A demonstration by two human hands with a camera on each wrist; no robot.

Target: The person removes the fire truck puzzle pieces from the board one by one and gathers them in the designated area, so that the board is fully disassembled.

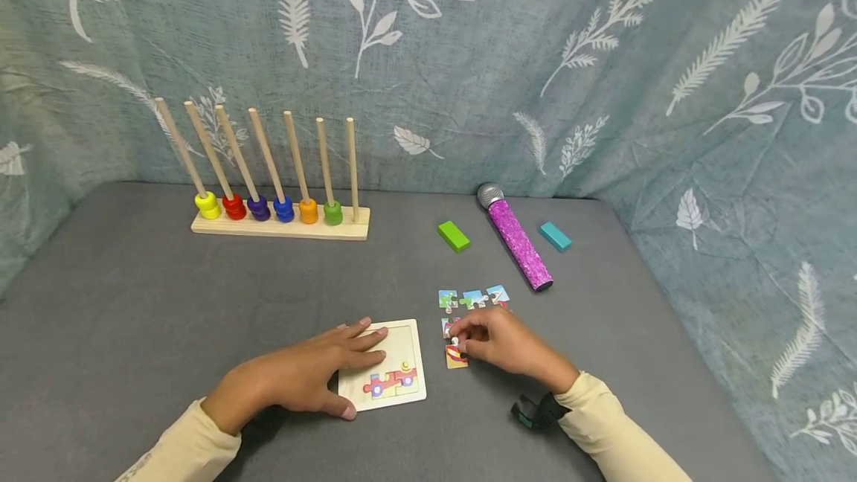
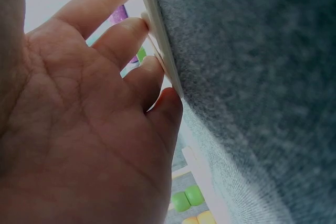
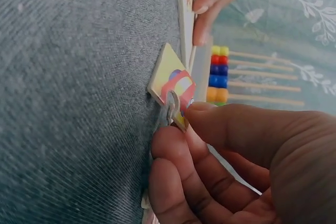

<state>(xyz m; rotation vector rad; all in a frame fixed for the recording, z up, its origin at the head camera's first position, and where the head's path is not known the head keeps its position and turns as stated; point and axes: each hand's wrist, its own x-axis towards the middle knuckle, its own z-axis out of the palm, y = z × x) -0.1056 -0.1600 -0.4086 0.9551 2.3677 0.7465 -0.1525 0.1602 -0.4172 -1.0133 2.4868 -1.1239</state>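
My left hand [image 1: 294, 372] lies across the left side of a square wooden puzzle board [image 1: 402, 341], fingers spread. In the board's lower part sit joined puzzle pieces [image 1: 393, 382] with a red vehicle picture. To the right of the board, my right hand [image 1: 507, 342] pinches a red and yellow puzzle piece [image 3: 176, 77] between thumb and fingers. In the right wrist view this piece looks tilted, its near edge partly hidden by the fingertips. Loose puzzle pieces [image 1: 474, 299] lie just beyond my right hand, which partly covers some of them.
At the back left stands a wooden peg rack [image 1: 281, 229] with coloured beads. A glittery pink microphone [image 1: 518, 240] lies at the back right, between a green block [image 1: 454, 236] and a teal block [image 1: 555, 236]. A patterned curtain [image 1: 455, 110] hangs behind the grey tabletop [image 1: 167, 296].
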